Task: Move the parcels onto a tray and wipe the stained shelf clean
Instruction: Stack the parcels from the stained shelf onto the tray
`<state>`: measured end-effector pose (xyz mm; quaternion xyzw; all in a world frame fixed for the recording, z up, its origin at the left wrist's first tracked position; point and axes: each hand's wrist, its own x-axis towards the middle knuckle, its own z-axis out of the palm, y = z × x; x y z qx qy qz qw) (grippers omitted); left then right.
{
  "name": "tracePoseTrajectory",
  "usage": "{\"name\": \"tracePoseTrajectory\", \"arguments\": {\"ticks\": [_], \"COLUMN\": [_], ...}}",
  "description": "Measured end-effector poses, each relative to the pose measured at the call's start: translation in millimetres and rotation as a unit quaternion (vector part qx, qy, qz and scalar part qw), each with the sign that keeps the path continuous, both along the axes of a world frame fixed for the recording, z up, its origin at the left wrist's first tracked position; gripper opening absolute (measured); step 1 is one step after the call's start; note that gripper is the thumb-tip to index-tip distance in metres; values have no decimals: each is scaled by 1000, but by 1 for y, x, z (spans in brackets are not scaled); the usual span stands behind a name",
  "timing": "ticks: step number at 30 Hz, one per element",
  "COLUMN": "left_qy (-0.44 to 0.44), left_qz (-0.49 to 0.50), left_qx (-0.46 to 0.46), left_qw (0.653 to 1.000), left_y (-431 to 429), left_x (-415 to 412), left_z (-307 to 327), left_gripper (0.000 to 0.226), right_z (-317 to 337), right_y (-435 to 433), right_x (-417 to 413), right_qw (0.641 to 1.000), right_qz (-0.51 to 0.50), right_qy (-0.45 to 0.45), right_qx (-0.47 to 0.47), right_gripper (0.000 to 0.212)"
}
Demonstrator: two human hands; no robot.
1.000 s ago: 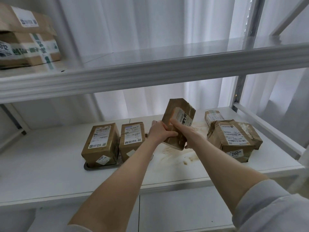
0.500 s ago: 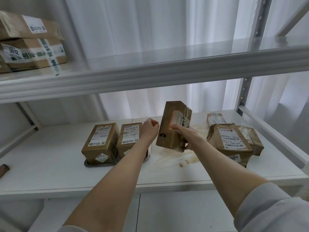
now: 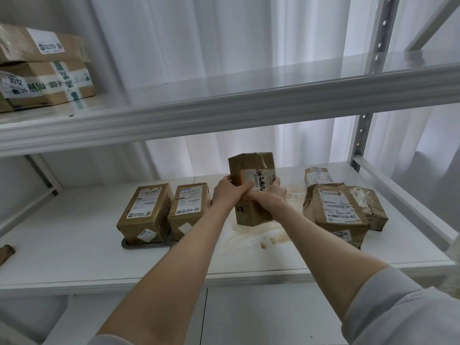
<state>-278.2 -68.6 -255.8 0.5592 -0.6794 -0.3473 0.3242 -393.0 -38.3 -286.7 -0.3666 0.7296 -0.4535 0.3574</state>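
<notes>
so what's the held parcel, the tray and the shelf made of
Held parcel: brown cardboard, matte, with wrinkled glossy tape and a paper label. Tray: probably grey metal, dull sheen on its rim; could be plastic. Shelf: white, smooth, reflective; likely painted metal.

Left hand back on parcel

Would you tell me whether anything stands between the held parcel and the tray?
Nothing lies on the shelf between the held parcel and the tray, but the left tray parcel and right tray parcel already cover its visible surface. The tray's right end hides behind the left forearm.
</notes>
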Motion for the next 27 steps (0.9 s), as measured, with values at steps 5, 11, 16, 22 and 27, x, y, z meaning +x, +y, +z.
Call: {"name": "tracePoseTrajectory", "arguments": {"ticks": [5, 11, 16, 22, 27], "left_qy": [75, 143, 176, 195, 193], "left_qz": [16, -4, -13, -30, -12], "left_qx": [47, 80, 110, 131, 114], "left_qw": [996, 986, 978, 972, 974], "left_y": [-1, 1, 0, -3, -7], "left_x": [-5, 4, 10, 16, 15], "left_z": [-3, 1, 1, 1, -3], "left_gripper": [50, 38, 37, 39, 42], "right_z": [0, 3, 2, 3, 7], "right_y": [2, 4, 2, 5, 7], "right_x": [-3, -16, -24, -25, -19], "right_qw": [997, 997, 997, 991, 987], "right_qz": [11, -9, -41, -63, -67], "right_qy": [71, 61, 0, -71, -94], "right_qx": [8, -34, -68, -91, -114], "right_gripper": [129, 97, 54, 22, 13]}}
